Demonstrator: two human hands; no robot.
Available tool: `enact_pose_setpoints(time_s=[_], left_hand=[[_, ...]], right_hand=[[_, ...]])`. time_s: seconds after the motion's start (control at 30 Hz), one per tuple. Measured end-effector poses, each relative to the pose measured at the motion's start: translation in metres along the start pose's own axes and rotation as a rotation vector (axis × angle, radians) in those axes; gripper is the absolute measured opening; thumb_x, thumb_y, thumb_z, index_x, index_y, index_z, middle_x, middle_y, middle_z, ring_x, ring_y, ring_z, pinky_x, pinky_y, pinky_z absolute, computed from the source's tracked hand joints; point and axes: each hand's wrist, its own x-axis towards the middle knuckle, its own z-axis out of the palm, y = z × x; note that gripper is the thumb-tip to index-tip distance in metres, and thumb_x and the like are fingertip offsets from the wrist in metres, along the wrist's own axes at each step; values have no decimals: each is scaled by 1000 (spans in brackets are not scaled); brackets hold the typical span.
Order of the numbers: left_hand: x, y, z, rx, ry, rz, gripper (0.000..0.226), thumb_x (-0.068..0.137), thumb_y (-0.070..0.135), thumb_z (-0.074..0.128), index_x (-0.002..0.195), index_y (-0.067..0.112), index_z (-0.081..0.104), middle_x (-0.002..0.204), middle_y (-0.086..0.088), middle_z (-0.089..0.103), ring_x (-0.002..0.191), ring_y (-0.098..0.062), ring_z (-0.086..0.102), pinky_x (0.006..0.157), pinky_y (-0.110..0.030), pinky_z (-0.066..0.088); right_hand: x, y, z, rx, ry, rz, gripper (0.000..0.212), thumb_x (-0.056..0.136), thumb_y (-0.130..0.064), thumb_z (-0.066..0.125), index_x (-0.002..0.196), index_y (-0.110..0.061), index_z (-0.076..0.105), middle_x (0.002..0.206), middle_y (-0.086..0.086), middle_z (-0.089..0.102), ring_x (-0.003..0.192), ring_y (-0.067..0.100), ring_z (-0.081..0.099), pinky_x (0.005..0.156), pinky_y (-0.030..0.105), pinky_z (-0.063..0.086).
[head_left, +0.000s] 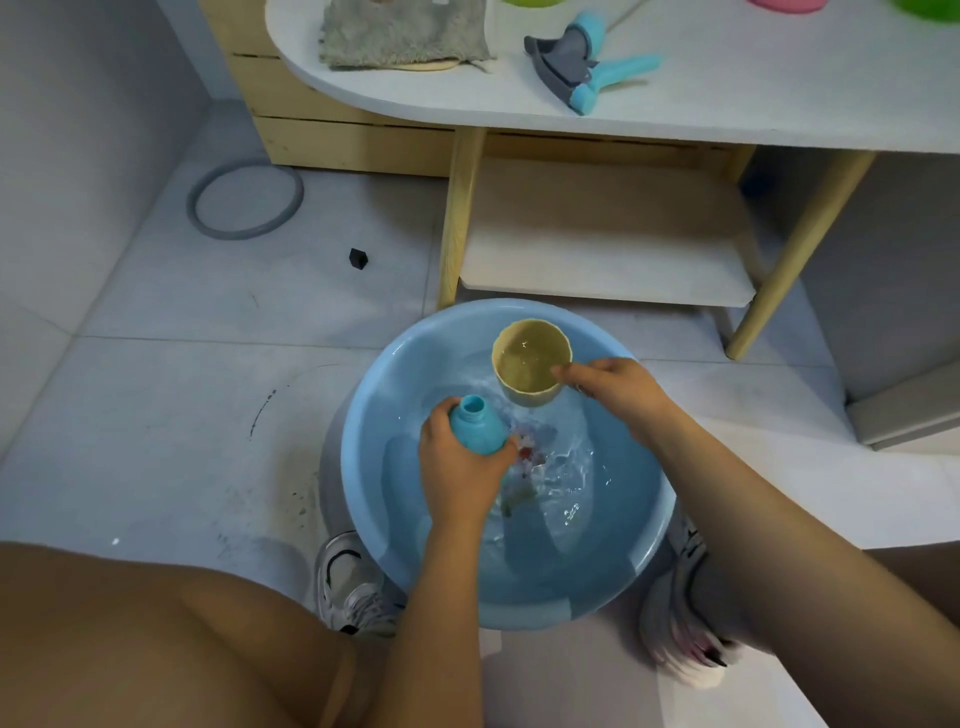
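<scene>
Slanting on its long axis above the blue basin (358, 467), light-blue bottle (478, 428) gripped round its body by the left hand (457, 475), open neck pointed up and leftward, beige cup (527, 364) beside it pinched at the rim by the right hand (621, 389)

Standing over the floor, I count one blue basin (363, 467). Inside its rim are two hands, one left hand (457, 467) and one right hand (618, 389), with one blue bottle (475, 423) and one yellow cup (530, 364).

Two shoes flank the basin: a left shoe (348, 587) at seven o'clock and a right shoe (680, 623) at four.

At ten o'clock lie one grey ring (297, 195) and one black block (358, 259).

At twelve stands one table (727, 104) with one lower shelf (608, 270). It carries one grey cloth (405, 36), one blue sprayer head (582, 62), one pink bowl (789, 4) and two green ones: a near green bowl (530, 2) and a far green bowl (930, 8).
</scene>
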Motion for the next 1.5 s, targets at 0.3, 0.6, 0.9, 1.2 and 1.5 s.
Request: enact_pose_setpoints(time_s=[0.3, 0.6, 0.9, 1.2, 1.5], left_hand=[[2, 19, 3, -19, -13, 48, 65, 57, 30, 88, 106, 33, 45, 107, 12, 50, 102, -15, 54, 84, -31, 47], [2, 21, 3, 8, -30, 72, 65, 57, 32, 87, 105, 34, 43, 105, 11, 51, 98, -14, 54, 81, -32, 50], [2, 19, 5, 24, -40, 64, 69, 59, 31, 87, 115, 25, 47, 110, 9, 51, 101, -15, 53, 81, -31, 49], [1, 20, 5, 10, -42, 62, 67, 59, 31, 87, 111, 30, 44, 110, 11, 50, 102, -12, 50, 81, -27, 45], [1, 22, 3, 10, -42, 53, 65, 60, 28, 87, 111, 25, 48, 106, 12, 47, 98, -11, 50, 77, -24, 40]], right_hand=[[-22, -39, 1, -303, 215, -354, 52, 79, -46, 69, 55, -18, 32, 53, -4, 34, 54, 15, 33, 73, 34, 26], [-28, -40, 5, -446, 307, -572, 45, 69, -61, 53, 54, -25, 30, 50, -10, 35, 63, 14, 37, 69, 29, 12], [-27, -41, 4, -464, 378, -687, 46, 67, -70, 43, 54, -29, 27, 49, -12, 32, 66, 16, 37, 70, 28, 12], [-26, -44, 1, -504, 415, -736, 48, 70, -64, 54, 62, -18, 44, 53, -15, 34, 69, 16, 38, 72, 27, 13], [-25, -45, 0, -505, 443, -795, 45, 71, -64, 50, 62, -21, 39, 54, -14, 36, 67, 14, 37, 73, 28, 15]])
